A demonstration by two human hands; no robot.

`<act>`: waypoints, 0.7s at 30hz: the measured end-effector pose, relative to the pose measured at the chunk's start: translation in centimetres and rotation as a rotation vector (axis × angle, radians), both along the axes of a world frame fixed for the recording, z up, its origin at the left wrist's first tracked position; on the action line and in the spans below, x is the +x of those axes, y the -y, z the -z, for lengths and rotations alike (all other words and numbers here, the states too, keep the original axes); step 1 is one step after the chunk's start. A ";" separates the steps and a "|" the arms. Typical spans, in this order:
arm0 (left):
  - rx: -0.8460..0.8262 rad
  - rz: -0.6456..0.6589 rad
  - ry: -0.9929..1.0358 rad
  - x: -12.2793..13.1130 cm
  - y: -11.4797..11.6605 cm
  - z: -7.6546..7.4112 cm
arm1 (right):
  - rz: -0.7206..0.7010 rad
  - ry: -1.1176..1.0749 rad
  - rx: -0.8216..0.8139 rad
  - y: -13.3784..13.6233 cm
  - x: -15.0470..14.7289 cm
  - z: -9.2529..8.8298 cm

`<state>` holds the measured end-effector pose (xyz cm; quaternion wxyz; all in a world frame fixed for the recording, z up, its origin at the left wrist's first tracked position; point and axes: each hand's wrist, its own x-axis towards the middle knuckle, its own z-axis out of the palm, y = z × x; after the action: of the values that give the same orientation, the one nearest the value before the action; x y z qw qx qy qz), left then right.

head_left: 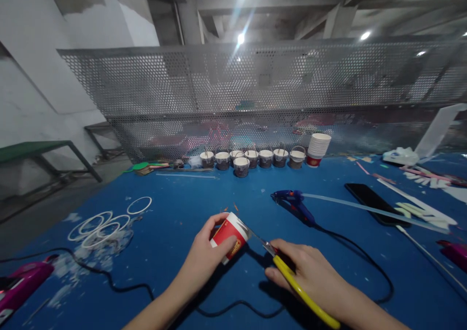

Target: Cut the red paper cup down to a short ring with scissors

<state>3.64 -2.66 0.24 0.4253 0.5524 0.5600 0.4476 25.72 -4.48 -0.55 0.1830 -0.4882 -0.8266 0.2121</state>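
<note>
My left hand [204, 254] is wrapped around a red paper cup [229, 236], holding it on its side just above the blue desk [175, 213], the white rim pointing away from me and to the right. My right hand [306, 271] is closed on a pair of yellow-handled scissors [288, 276], and the blades reach up to the left until their tips meet the cup's rim, which already shows short cuts. A few small scraps lie on the desk just beyond the cup.

To the right of the cup lies a blue glue gun [294, 202], its black cord [365, 257] looping back toward my right wrist. A long clear strip [365, 208] runs from the gun's area out to the right, crossing a black phone [372, 201]. On the left lie several white rings [105, 223], overlapping one another, with pale shreds beside them. A pink glue gun [22, 284] sits at the desk's left edge, and part of another pink tool [454, 252] shows at the right edge.

At the far side of the desk stands a row of small cut-down cups with wire handles [251, 159], and next to them a stack of paper cups [318, 149]. Behind everything rises a perforated metal screen [255, 87].
</note>
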 end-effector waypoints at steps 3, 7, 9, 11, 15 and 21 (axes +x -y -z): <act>0.006 0.031 0.015 -0.1 0.0 0.1 | -0.008 0.005 0.100 0.1 0.1 0.4; 0.009 0.065 0.058 -0.2 0.0 0.2 | -0.019 0.040 0.252 0.0 0.3 0.9; 0.010 0.077 0.081 -0.3 0.1 0.3 | -0.024 0.076 0.317 -0.1 0.4 1.0; -0.003 0.091 0.103 -0.4 0.2 0.3 | -0.028 0.104 0.372 -0.2 0.5 1.1; 0.002 0.099 0.123 -0.5 0.2 0.3 | -0.017 0.131 0.506 -0.3 0.7 1.2; 0.030 0.065 0.108 -0.3 0.2 -0.1 | 0.001 0.164 0.557 -0.3 0.7 1.4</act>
<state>3.33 -2.88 0.34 0.4610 0.5517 0.5112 0.4710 26.40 -4.15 -1.95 0.2427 -0.4351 -0.8648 -0.0630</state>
